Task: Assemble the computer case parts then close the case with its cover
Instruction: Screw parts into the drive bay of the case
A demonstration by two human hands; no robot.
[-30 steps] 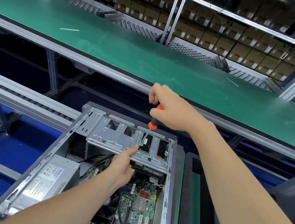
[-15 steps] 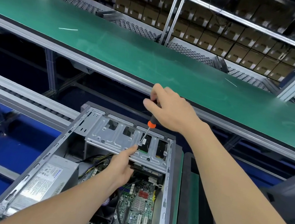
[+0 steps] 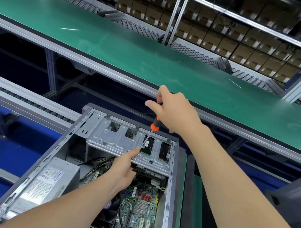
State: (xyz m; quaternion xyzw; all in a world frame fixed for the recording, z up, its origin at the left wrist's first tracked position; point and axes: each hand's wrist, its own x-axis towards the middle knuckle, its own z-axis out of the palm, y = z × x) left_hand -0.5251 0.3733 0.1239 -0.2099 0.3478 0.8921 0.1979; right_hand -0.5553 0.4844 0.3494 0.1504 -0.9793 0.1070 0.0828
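The computer case lies open on its side in the lower middle of the view, without a cover. At its far end sits a grey metal drive cage. The right hand grips the orange and black screwdriver from above with curled fingers, and the tip stands on a screw in the cage. The left hand lays one straight finger on the cage just beside this screw. Its other fingers are hidden under the edge, so I cannot tell if they grip. The power supply carries a white label with small print and one blue word, too blurred to read. The green motherboard is beside it. Behind the case runs a green conveyor belt.
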